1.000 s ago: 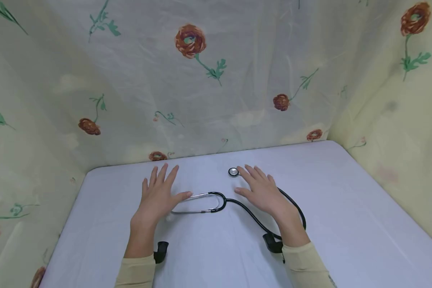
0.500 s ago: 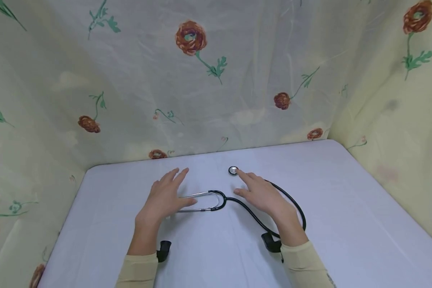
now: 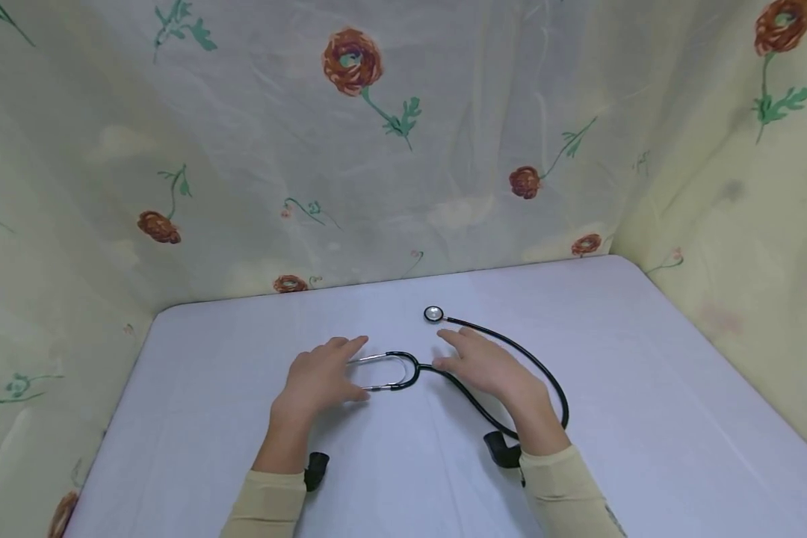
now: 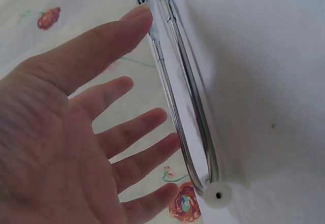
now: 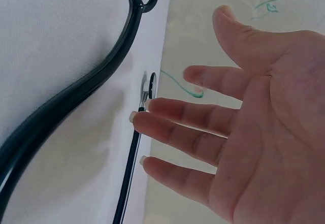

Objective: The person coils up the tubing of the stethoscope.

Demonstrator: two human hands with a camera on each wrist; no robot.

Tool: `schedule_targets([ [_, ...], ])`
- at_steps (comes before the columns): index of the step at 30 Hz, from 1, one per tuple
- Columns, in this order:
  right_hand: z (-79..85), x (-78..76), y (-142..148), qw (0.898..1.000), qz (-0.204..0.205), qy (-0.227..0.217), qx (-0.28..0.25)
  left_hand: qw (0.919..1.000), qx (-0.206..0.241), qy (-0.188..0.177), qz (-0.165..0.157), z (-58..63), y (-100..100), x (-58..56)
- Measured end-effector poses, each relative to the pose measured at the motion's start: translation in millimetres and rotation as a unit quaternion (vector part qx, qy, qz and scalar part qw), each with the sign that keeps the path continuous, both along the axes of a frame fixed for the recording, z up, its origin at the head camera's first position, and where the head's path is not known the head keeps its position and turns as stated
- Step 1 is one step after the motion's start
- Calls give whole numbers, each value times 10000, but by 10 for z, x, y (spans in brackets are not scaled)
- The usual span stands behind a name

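Note:
A stethoscope [image 3: 469, 394] with black tubing lies on the white table. Its round metal chest piece [image 3: 433, 314] is at the far side, and its metal ear tubes [image 3: 378, 388] point left. Over the ear tubes hovers my left hand [image 3: 319, 377], fingers spread and holding nothing; in the left wrist view a pale ear tip [image 4: 217, 195] shows below the fingers. My right hand [image 3: 487, 366] hangs above the loop of tubing, thumb apart from the fingers, with nothing in it. The right wrist view shows the tubing [image 5: 76, 97] apart from the palm.
The table [image 3: 215, 418] is covered in white cloth. A flower-patterned curtain [image 3: 242, 149] encloses it at the back and both sides. Black wrist-worn camera mounts [image 3: 503, 450] stick out below the wrists.
My left hand has moved right and a little nearer, over the ear tubes, its fingers less stretched. The right hand has drawn slightly back from the chest piece. The stethoscope stays in place.

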State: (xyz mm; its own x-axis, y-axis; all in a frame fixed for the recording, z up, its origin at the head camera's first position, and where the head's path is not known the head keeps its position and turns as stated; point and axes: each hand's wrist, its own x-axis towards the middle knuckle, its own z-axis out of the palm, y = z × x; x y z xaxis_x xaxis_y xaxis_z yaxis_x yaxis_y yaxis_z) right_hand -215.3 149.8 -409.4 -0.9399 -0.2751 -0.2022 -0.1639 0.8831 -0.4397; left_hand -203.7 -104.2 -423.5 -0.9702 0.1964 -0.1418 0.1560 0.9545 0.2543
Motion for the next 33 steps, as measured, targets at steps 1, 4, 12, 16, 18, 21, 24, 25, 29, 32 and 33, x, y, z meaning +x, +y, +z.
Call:
schedule_targets([
  [1, -3, 4, 1, 10000, 8, -20, 8, 10000, -3, -31, -11, -5, 9, 1],
  [4, -5, 14, 3, 9999, 52, -64, 61, 9999, -89, -77, -42, -17, 29, 4],
  [12, -26, 7, -5, 9992, 19, -251, 314, 9997, -201, -62, 84, -58, 44, -7],
  [16, -76, -9, -32, 9986, -56, -216, 482, 9997, -141, -84, 180, -77, 49, -2],
  [18, -104, -16, -49, 9983, -50, -153, 562, 9996, -94, -102, 230, -85, 51, 4],
  [21, -135, -15, -75, 9975, -26, -74, 706, 9995, -12, -130, 280, -93, 55, 11],
  [24, -159, -11, -95, 9964, -5, -7, 853, 9995, 60, -134, 287, -96, 54, 12],
  [25, -164, -9, -101, 9961, -4, 19, 883, 9995, 71, -132, 284, -97, 54, 12],
  [29, -183, -5, -118, 9955, 23, 185, 927, 9996, 39, -119, 249, -95, 54, 6],
  [32, -195, -4, -125, 9953, 45, 294, 919, 9998, -17, -88, 198, -93, 52, 3],
  [33, -200, -4, -126, 9952, 48, 305, 928, 9998, -29, -70, 173, -92, 50, 3],
])
